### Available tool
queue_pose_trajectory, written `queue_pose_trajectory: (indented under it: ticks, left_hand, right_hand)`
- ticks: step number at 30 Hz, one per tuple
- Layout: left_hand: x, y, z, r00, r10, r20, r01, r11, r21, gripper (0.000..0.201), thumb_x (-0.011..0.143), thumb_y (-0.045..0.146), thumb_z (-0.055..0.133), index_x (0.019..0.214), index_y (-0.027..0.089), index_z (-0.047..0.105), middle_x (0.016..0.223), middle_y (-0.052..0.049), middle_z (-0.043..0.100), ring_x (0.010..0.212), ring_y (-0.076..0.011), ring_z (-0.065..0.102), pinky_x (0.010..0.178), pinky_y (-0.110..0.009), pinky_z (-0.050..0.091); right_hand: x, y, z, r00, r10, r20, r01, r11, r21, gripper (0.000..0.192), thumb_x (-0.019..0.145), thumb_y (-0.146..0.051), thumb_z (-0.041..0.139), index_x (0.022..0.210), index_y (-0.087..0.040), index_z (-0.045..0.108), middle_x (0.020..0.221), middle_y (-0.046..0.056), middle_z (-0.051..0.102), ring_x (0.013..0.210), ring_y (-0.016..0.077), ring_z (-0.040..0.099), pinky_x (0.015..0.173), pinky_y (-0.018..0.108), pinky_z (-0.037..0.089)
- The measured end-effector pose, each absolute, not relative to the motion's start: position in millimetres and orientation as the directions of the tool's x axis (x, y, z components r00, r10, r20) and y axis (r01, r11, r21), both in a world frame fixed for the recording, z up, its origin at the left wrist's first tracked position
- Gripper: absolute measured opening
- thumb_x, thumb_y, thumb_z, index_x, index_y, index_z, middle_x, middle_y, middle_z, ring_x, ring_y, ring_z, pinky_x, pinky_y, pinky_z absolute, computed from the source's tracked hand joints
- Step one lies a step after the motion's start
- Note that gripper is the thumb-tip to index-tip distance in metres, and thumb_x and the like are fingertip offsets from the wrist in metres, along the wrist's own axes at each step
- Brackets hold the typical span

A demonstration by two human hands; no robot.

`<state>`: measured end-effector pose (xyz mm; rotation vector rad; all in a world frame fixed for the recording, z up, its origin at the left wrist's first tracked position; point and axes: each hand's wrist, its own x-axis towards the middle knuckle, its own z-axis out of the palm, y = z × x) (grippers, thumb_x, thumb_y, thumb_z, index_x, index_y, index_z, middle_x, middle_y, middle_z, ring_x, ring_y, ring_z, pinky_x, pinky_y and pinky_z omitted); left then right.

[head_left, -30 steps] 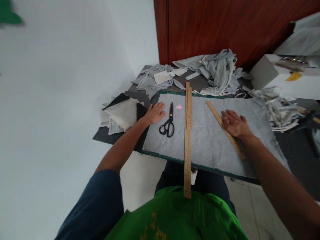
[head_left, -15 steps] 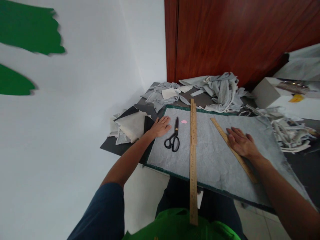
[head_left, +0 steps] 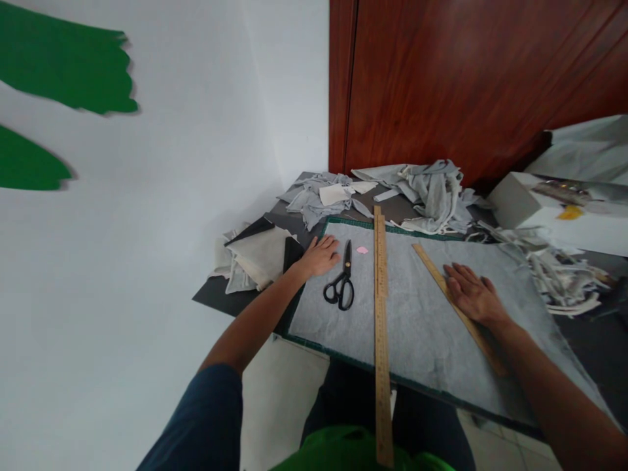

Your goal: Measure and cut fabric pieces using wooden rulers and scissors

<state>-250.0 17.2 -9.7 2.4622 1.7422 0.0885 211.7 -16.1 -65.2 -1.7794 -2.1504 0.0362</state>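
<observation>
Grey fabric sheet (head_left: 422, 320) spread flat over a green-edged cutting mat (head_left: 343, 224) on a dark desk (head_left: 220, 301). Left hand (head_left: 321, 256) lies palm down at the sheet's left edge, fingers released and extended, grasping nothing. Right hand (head_left: 473, 296) lies palm down on the right part of the sheet, fingers likewise flat and spread, its inner edge resting on the short wooden ruler (head_left: 456, 304), which runs diagonally from far left to near right. Long wooden ruler (head_left: 381, 327) lies lengthwise across the middle of the sheet, its near end overhanging the desk edge. Black scissors (head_left: 342, 286) lie between the left hand and the long ruler, blades pointing far, touched by neither hand. A small pink chalk piece (head_left: 362, 250) sits just right of the scissor blades. Heaped grey fabric scraps (head_left: 432, 190) occupy the far side of the desk; folded pale cloth (head_left: 255, 258) lies at the left.
</observation>
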Motion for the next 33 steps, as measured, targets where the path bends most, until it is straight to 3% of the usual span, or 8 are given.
queue_pose_trajectory:
  ticks: [13, 33]
  left_hand:
    - [-250.9, 17.0, -19.8, 0.348, 0.935, -0.064, 0.928, -0.333, 0.167, 0.067, 0.106, 0.052, 0.024, 0.166, 0.023, 0.025, 0.175, -0.007, 0.018, 0.163, -0.0259, 0.013, 0.132, -0.055, 0.008]
    - [-251.1, 14.5, -14.7, 0.348, 0.933, -0.093, 0.931, -0.331, 0.154, 0.069, 0.106, 0.050, 0.021, 0.167, 0.018, 0.023, 0.175, -0.009, 0.016, 0.163, -0.0259, 0.011, 0.132, -0.056, 0.008]
  right_hand:
    - [210.7, -17.3, -56.2, -0.112, 0.980, 0.165, 0.963, 0.148, -0.225, 0.061, 0.101, -0.051, 0.026, 0.151, -0.029, 0.056, 0.159, 0.013, 0.051, 0.150, 0.0398, 0.042, 0.119, 0.068, 0.035]
    - [203.0, -24.5, -52.8, -0.107, 0.976, 0.191, 0.957, 0.153, -0.247, 0.065, 0.103, -0.052, 0.022, 0.150, -0.022, 0.055, 0.160, 0.014, 0.050, 0.151, 0.0365, 0.041, 0.119, 0.069, 0.030]
